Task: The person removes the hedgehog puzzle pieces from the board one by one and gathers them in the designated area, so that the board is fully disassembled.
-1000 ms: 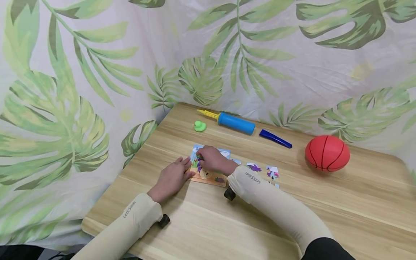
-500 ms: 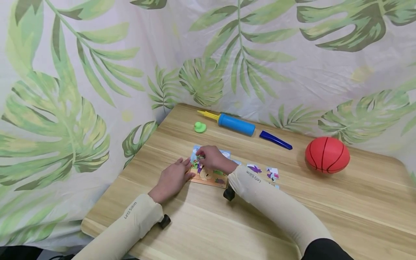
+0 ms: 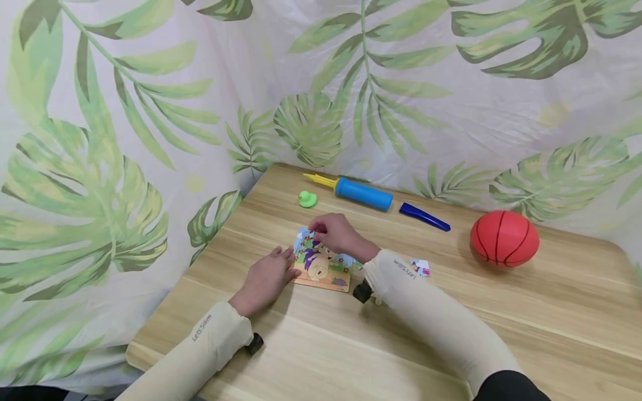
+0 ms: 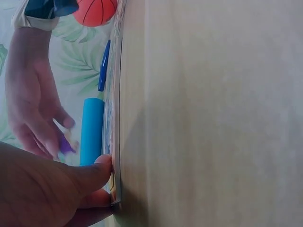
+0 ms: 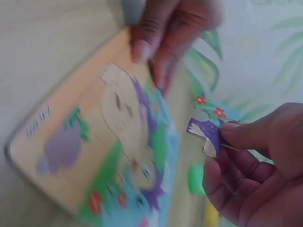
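Observation:
A wooden puzzle board point(image 3: 321, 281) with a cartoon picture lies on the table. At its left corner my left hand point(image 3: 266, 278) holds the edge; the left wrist view shows the thumb and a finger against the rim. Above the board's far part is my right hand point(image 3: 338, 233). It pinches a puzzle piece point(image 5: 208, 130) with purple, green and red flowers between thumb and fingers, lifted and tilted. The board's far right part is hidden behind this hand. A loose puzzle piece point(image 3: 420, 267) lies to the right of the right forearm.
Along the table's back lie a blue hand pump point(image 3: 363, 194) with a yellow nozzle, a small green rubber duck point(image 3: 307, 199) and a dark blue flat tool point(image 3: 424, 216). A red ball point(image 3: 504, 238) with black lines sits at the right. A leaf-print cloth hangs behind.
My right hand has risen off the board and shifted slightly right, with the puzzle piece in its fingers. More of the picture now shows. The left hand stays at the corner.

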Motion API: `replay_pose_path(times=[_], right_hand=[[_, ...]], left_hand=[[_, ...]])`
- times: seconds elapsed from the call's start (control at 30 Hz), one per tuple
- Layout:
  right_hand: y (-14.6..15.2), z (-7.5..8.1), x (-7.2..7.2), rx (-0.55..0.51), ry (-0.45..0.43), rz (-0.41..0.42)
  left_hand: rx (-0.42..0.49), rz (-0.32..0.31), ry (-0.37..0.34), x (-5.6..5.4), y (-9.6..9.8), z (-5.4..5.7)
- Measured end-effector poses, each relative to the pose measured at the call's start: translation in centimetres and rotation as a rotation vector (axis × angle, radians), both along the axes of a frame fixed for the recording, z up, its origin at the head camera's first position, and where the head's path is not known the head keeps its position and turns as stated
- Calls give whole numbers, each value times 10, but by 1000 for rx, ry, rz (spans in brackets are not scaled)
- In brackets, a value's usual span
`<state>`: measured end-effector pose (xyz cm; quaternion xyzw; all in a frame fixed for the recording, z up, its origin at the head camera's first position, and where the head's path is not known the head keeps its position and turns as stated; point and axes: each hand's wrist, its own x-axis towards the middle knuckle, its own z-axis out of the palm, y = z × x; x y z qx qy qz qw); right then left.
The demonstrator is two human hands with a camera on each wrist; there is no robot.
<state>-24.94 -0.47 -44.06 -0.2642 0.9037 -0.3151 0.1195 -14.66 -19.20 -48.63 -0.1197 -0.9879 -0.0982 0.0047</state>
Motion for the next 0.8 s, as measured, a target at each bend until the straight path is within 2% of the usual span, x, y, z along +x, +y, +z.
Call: replay_pose_path(times=[0.2,0.33,0.43,0.6,0.8], right_hand=[[50,12,7,-10,-72,-30],[84,7,20,11,-105,-31],[102,0,31,15,-137,-3],[114,-9,45,-1,-182,35],[117,-13,52,-6,-220,56]], left_hand=[[29,-2,-13,0,1,0],[31,5,-25,0,-3,0],[23,2,-27,-1,-8,-1],[13,-40,7,-4,-16,-5],[18,-93,30,-7,-23,-6]])
